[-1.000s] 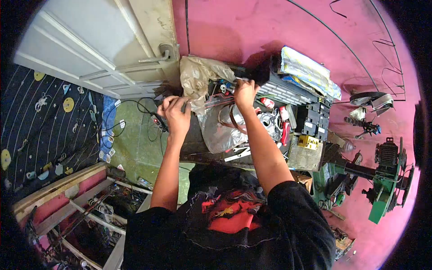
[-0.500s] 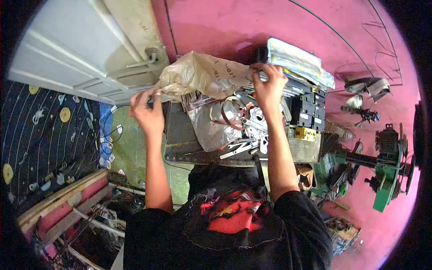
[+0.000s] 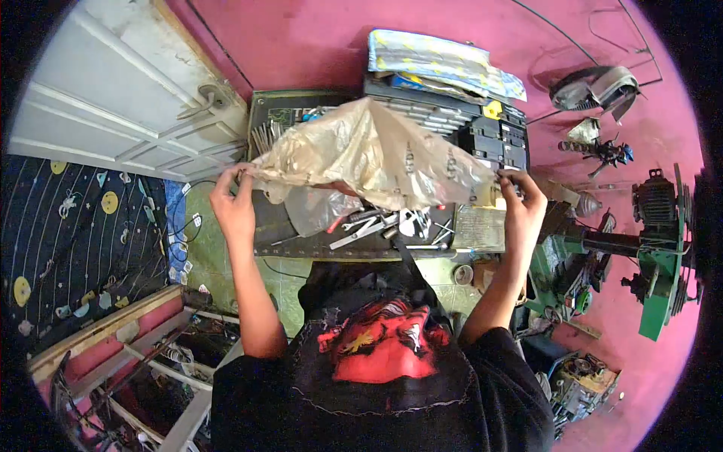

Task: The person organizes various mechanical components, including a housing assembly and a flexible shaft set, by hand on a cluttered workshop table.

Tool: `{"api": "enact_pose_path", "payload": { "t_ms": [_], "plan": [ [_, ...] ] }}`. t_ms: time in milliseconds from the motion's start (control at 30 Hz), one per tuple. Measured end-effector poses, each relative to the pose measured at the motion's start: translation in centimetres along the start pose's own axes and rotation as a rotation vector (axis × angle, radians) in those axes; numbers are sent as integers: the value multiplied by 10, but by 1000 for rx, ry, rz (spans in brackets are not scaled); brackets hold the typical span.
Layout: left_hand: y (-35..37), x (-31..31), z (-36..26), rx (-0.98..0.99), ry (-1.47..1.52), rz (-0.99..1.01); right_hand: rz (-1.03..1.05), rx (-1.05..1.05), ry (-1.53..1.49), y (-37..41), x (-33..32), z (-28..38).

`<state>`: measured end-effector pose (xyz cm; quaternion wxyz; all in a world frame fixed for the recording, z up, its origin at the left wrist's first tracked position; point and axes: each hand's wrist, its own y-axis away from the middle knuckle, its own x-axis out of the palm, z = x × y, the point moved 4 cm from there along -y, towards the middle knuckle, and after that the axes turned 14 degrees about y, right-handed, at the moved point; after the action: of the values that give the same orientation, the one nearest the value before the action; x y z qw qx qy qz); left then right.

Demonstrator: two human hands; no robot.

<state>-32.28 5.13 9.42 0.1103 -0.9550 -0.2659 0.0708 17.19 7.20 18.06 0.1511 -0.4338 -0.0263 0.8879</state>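
A translucent plastic bag [image 3: 376, 154] with dark print is stretched between my two hands above the workbench. My left hand [image 3: 235, 197] pinches its left corner. At the far right end, my right hand [image 3: 523, 202] grips the other corner between thumb and fingers. Below the bag, several wrenches [image 3: 369, 227] lie in a loose pile on the dark bench top [image 3: 275, 233]. A second clear plastic bag [image 3: 316, 211] rests beside them, partly covered by the raised one. Part of the tool pile is hidden behind the plastic.
Black storage drawers [image 3: 489, 143] stand at the back right, near a packet with a blue-and-yellow pattern [image 3: 444, 64]. A white door [image 3: 113, 90] is on the left. Green machinery [image 3: 655, 286] stands at the right by the pink wall.
My hands have moved apart, the right one outward and lower, spreading the bag wide. The bag now covers more of the tools, and the view has shifted.
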Motion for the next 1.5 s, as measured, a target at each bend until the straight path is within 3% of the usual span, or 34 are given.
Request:
{"api": "enact_pose_path", "payload": {
  "t_ms": [67, 267, 333, 500, 567, 600, 667, 733, 767, 833, 867, 900, 933, 967, 1000, 1067, 1133, 1200, 1267, 1333, 1400, 1467, 1500],
  "plan": [
    [29, 20, -6, -109, -12, 39, 29, 100, -160, 9, -22, -41],
    [89, 75, -1, -280, 74, 200, -34, 212, -196, 27, -80, -143],
    [97, 89, -4, -249, -126, 307, -19, 250, -216, 25, -87, -169],
    [96, 143, 29, -237, -261, 420, 111, 235, -29, -21, -53, -248],
    [98, 162, 44, -313, -507, 514, 73, 157, 53, -43, -27, -281],
    [104, 173, 36, -310, -508, 517, 102, 265, 174, -42, -34, -258],
    [112, 192, 21, -491, -319, 413, -130, 161, 665, -27, -42, -213],
    [110, 193, 54, -375, -467, 425, -87, -64, 718, -11, -27, -199],
    [111, 192, 77, -380, -471, 410, -48, -207, 515, 2, 1, -210],
    [112, 196, 83, -422, -437, 413, 235, -358, 531, 38, 45, -178],
    [113, 201, 82, -417, -432, 426, 247, -448, 618, 60, 55, -147],
    [113, 206, 80, -390, -374, 427, 392, -422, 655, 72, 71, -130],
    [114, 210, 76, -365, -315, 423, 273, -508, 642, 88, 95, -132],
    [119, 220, 45, -433, -187, 416, 282, -530, 658, 98, 118, -134],
    [117, 220, 48, -430, -184, 416, 288, -532, 641, 106, 132, -135],
    [106, 220, 52, -215, -266, 464, 298, -532, 730, 113, 165, -152],
    [101, 218, 53, -221, -267, 467, 317, -511, 713, 104, 157, -147],
    [98, 215, 58, -376, -96, 430, 337, -498, 702, 92, 144, -142],
    [99, 212, 45, -357, 74, 417, 260, -338, 487, 77, 123, -132],
    [102, 207, 9, -328, 254, 253, 211, -294, 397, 61, 102, -116],
    [108, 200, 10, -352, 306, 258, 205, -256, 314, 43, 84, -104],
    [123, 196, 34, -83, -38, 216, 152, -207, 228, 31, 66, -88],
    [133, 197, 57, -138, -174, 248, 153, -187, 194, 25, 66, -89]
  ]
}}
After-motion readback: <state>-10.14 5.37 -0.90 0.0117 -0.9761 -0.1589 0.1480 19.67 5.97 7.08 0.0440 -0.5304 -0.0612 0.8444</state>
